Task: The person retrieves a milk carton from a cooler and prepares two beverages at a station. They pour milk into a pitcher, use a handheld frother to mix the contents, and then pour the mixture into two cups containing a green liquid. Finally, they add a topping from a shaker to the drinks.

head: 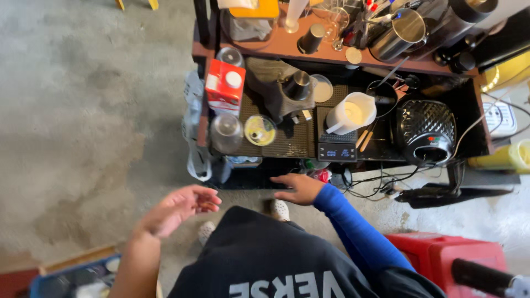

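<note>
Dark shelf (287,144): white jug (351,113) of pale liquid on scale (337,148).

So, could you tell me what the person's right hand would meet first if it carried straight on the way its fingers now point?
The right hand points left along the front edge of the low black shelf. Going on, it would probably first meet the crumpled clear plastic bag hanging at the shelf's left end, though depth is unclear.
</note>
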